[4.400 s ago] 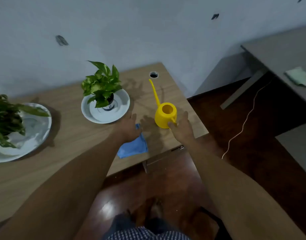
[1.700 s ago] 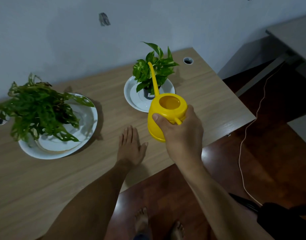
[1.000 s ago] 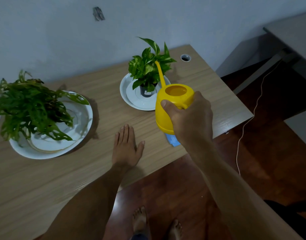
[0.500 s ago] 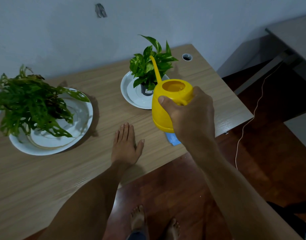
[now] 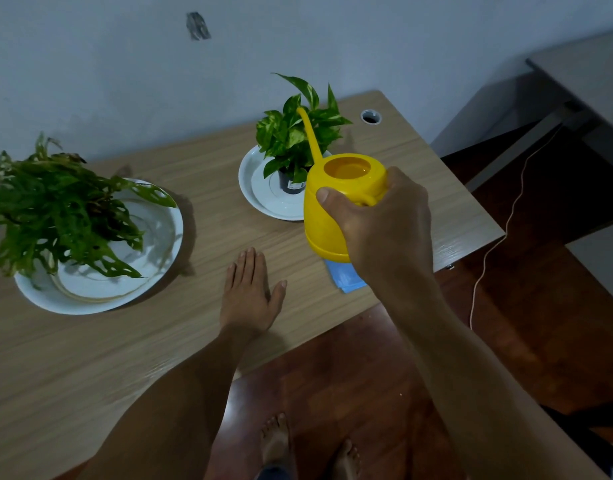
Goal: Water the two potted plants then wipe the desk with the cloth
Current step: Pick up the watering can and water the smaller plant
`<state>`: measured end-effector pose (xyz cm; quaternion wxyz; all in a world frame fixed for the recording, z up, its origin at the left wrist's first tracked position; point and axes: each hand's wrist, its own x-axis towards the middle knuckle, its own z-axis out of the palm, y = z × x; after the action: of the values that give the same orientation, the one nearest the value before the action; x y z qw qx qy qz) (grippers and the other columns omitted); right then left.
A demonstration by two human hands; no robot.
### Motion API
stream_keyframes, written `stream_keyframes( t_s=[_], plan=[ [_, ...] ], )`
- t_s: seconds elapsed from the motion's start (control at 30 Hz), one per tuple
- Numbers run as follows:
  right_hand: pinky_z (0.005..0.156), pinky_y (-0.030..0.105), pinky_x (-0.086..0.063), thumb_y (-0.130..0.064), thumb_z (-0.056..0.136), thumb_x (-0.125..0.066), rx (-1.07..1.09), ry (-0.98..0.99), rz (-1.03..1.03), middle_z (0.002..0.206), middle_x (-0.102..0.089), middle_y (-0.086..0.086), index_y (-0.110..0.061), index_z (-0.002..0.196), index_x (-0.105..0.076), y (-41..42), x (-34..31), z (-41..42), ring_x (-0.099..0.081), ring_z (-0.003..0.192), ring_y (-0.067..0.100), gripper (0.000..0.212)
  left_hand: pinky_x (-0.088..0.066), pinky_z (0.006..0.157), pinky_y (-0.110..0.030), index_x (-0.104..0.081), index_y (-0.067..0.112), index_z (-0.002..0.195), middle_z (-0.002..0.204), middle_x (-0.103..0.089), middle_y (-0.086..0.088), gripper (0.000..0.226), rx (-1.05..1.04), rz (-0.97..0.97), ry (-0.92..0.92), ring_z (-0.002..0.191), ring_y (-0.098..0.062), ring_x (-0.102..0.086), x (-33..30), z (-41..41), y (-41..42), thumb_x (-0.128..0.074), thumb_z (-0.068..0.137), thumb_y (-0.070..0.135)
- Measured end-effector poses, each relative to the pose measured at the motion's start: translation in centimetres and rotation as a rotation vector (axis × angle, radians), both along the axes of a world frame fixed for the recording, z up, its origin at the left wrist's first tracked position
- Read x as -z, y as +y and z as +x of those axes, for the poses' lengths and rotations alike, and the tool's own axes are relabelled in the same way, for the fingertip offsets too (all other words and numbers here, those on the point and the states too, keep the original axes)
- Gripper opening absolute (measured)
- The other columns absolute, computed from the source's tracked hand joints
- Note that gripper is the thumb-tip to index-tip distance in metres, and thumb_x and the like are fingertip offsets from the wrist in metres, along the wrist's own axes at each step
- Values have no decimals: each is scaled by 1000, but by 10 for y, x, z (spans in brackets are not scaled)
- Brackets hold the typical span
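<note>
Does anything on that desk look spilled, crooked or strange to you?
No spill shows. Two small oddities: the blue cloth pokes past the desk's front edge under the yellow watering can, and the big plant sprawls leftward off its white plate.

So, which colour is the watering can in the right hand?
The watering can is bright yellow, seen clearly in the head view.

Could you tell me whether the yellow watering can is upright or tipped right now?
Roughly upright: the yellow watering can, held off the desk by the right hand, shows its top opening facing up.
</note>
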<state>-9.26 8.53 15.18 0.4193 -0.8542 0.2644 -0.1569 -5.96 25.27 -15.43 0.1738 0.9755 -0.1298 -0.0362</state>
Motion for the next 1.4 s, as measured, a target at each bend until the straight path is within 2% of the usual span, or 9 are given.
stream_keyframes(
  t_s=[0.17,0.33,0.6,0.77,0.9,1.07,1.23,1.4],
  plan=[
    [92,42,-54,-51,76,-84,-10,0,1,114,-69,0,-14,120,-64,-1,-1,-3,-65,105,23,61,-2,131,-42,-20,7,165,173,-18,-13,82,0,0,-7,162,-28,-10,0,0,0,-36,104,60],
    [88,34,-54,-48,77,-86,-32,-19,22,112,-70,-6,-17,123,-66,-1,-3,-8,-65,100,15,59,-2,131,-42,-23,7,164,173,-20,-14,81,-5,-5,-17,162,-28,-12,0,0,0,-40,104,59],
    [82,36,-53,-50,76,-85,-31,20,26,102,-69,-3,-14,108,-65,-7,4,-11,-65,95,19,52,-1,131,-41,-20,9,165,174,-16,-12,82,-11,-13,7,162,-26,-8,0,0,0,-37,104,60],
    [77,30,-48,-52,76,-84,-26,23,9,103,-69,0,-13,108,-65,-13,5,-9,-65,95,20,54,-2,132,-44,-19,9,166,174,-14,-12,82,-6,-20,15,163,-26,-6,0,0,0,-35,104,61],
    [80,35,-52,-55,74,-83,-7,29,3,106,-69,2,-13,109,-65,-17,6,-6,-65,99,24,58,-7,131,-45,-25,6,164,172,-22,-15,81,-5,-4,-22,162,-29,-13,2,0,0,-38,103,59],
    [76,29,-45,-55,75,-83,2,44,9,108,-68,2,-13,112,-65,-20,7,-3,-64,101,24,59,-7,131,-44,-26,5,163,172,-23,-16,81,-4,7,-29,161,-29,-14,1,0,0,-39,103,59],
    [85,38,-53,-54,75,-83,-6,44,3,109,-68,3,-13,113,-64,-17,7,-4,-64,103,26,59,-7,131,-45,-25,5,164,172,-22,-15,82,-4,7,-24,162,-29,-13,1,0,0,-37,103,60],
    [88,42,-54,-53,74,-84,-29,31,1,108,-68,4,-12,111,-64,-12,5,-4,-64,103,27,58,-2,132,-43,-19,8,165,174,-15,-13,82,-2,-2,4,162,-26,-7,0,0,0,-35,104,60]
  ],
)
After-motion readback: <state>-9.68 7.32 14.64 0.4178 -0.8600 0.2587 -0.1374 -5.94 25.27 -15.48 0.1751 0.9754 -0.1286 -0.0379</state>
